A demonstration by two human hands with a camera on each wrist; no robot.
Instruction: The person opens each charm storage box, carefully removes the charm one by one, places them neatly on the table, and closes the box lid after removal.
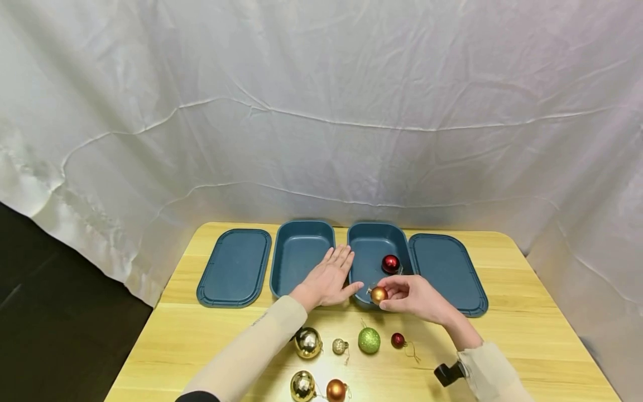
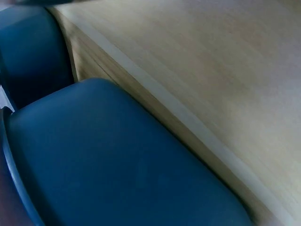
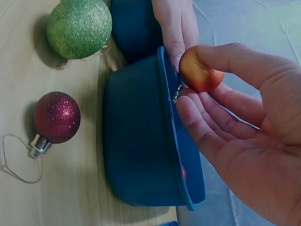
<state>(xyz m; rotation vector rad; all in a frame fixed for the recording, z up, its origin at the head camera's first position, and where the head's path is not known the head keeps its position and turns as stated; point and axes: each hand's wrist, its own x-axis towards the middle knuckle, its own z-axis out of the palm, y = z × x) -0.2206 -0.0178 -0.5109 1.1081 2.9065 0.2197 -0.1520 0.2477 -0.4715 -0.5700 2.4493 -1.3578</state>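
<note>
My right hand (image 1: 419, 298) pinches a small copper-orange Christmas ball (image 1: 379, 295) between thumb and fingers. In the right wrist view the ball (image 3: 194, 75) is above the near rim of the right blue box (image 3: 136, 136). Inside that box lies a shiny red ball (image 1: 390, 263). My left hand (image 1: 329, 281) spreads flat, fingers straight, across the near facing sides of the left box (image 1: 300, 251) and the right one; whether it presses on their rims I cannot tell. The left wrist view shows the blue box walls (image 2: 117, 160) and the tabletop, without the fingers.
Blue lids lie flat outside the boxes, one left (image 1: 235, 268) and one right (image 1: 447, 273). Nearer me are gold balls (image 1: 308, 342), a small glittery gold ball (image 1: 339, 346), a green glitter ball (image 1: 369, 340), a dark red ball (image 1: 398, 340) and another orange ball (image 1: 336, 389).
</note>
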